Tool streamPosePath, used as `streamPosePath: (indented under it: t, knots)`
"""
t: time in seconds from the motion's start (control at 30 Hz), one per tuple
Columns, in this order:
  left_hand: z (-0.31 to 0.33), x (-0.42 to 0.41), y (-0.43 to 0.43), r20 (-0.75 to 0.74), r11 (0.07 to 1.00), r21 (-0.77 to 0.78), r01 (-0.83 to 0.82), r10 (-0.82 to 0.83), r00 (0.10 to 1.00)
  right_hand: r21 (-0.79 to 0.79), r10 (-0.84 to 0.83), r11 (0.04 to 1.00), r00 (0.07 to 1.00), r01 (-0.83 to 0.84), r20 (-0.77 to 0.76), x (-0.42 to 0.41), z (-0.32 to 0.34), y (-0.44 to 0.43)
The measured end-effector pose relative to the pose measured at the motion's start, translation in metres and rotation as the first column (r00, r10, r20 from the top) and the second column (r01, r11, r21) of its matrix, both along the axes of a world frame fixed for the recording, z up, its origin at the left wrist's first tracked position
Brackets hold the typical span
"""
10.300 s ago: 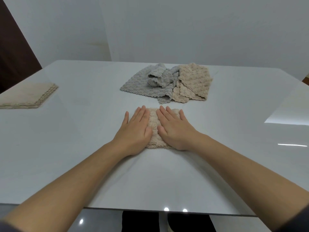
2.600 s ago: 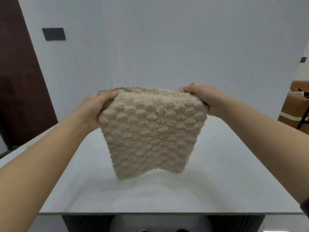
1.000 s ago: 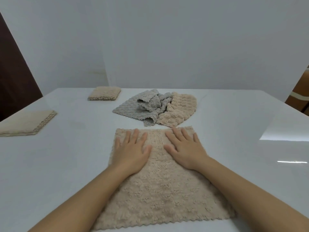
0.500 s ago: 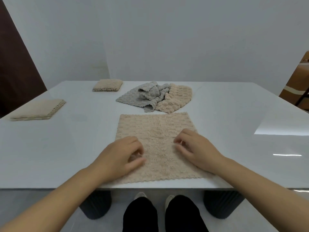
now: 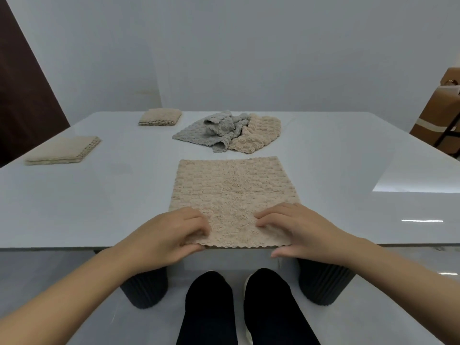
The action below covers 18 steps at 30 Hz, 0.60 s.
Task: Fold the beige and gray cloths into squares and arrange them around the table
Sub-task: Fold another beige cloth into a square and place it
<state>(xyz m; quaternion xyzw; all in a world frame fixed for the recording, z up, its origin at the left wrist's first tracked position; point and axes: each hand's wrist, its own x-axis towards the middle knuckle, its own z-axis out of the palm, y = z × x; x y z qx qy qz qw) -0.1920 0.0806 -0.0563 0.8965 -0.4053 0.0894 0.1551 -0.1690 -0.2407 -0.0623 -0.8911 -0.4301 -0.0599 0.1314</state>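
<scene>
Head-worn view, forward and downward

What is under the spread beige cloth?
Only the table shows around the cloth. The left hand and right hand pinch its near edge. Anything beneath is covered.

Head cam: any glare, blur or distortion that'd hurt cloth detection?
Head view: glare on the table at right, clear of the flat beige cloth; wide-angle bending toward the edges; soft light, faint shadows; left hand and right hand sharp, no blur.
</scene>
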Motion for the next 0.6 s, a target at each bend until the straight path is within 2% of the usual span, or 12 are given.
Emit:
streamPosePath:
  t: [0.13,0.23,0.33,0.47,0.6]
  knots:
    - [0.008,-0.001,0.012,-0.124,0.966,-0.16,-0.204,0.185,0.975,0.169,0.022,0.986,0.988,0.004,-0.155,0.001,0.006,-0.011]
    - [0.011,0.003,0.023,-0.221,0.9,-0.245,-0.36,0.31,0.925,0.27,-0.056,0.957,0.977,0.111,-0.204,0.009,0.011,-0.02]
    - [0.01,0.016,0.03,-0.324,0.79,-0.343,-0.509,0.409,0.853,0.366,-0.163,0.885,0.929,0.287,-0.333,0.022,0.019,-0.028]
    - [0.01,0.049,0.031,-0.512,0.582,-0.45,-0.678,0.454,0.729,0.491,-0.179,0.766,0.87,0.416,-0.459,0.048,0.028,-0.025]
    - [0.012,0.087,0.024,-0.549,0.507,-0.464,-0.726,0.478,0.685,0.525,-0.144,0.658,0.774,0.54,-0.616,0.081,0.032,-0.017]
